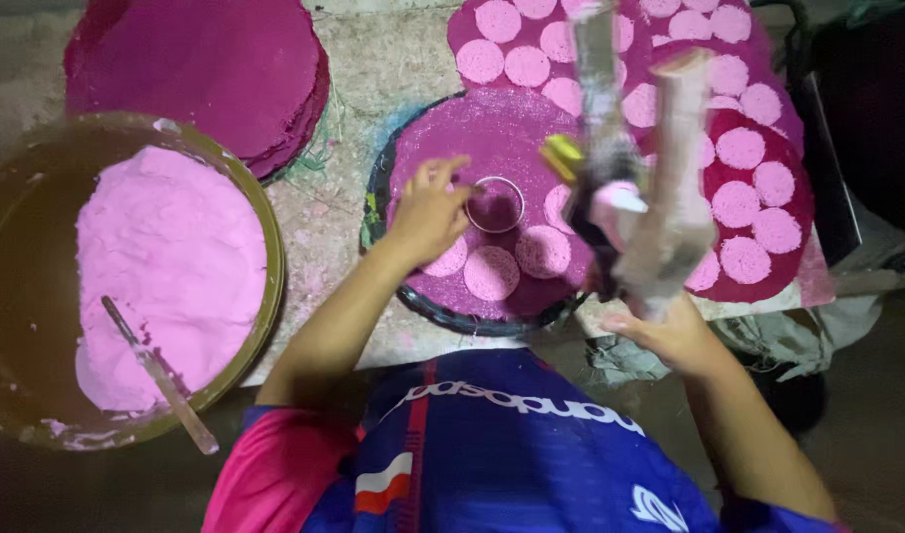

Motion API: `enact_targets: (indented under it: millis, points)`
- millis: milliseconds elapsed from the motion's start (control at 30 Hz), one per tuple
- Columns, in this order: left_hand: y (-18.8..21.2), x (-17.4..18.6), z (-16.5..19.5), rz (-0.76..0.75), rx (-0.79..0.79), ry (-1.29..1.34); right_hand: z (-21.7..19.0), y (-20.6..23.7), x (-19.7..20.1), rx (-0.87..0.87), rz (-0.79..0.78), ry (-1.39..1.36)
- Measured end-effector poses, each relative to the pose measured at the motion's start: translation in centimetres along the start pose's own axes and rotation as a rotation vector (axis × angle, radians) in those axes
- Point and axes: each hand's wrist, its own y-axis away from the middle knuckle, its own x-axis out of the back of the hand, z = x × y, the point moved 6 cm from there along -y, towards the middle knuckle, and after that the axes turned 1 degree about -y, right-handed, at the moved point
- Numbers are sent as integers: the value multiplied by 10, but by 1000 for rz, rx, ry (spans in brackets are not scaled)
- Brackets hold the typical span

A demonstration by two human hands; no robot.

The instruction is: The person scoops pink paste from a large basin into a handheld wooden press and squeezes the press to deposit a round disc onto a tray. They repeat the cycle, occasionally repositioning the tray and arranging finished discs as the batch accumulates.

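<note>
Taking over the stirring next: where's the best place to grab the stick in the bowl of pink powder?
Grip the stick by its free lower end, which juts past the bowl rim, coming from the near side. Its upper end lies buried in the pink powder.

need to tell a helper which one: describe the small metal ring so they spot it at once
Find the round dark tray of magenta powder in the middle. On it, by the left hand, lies the metal ring, the only shiny hoop among flat pale pink discs.

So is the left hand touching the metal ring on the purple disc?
Touching. The head view shows the left hand's fingers meeting the metal ring's left edge on the purple disc.
</note>
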Motion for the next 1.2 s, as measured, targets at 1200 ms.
enact_targets:
  millis: [1200]
  points:
    - [-80,-32,-47,137,-204,2680,-36,-104,-8,-803,-399,272]
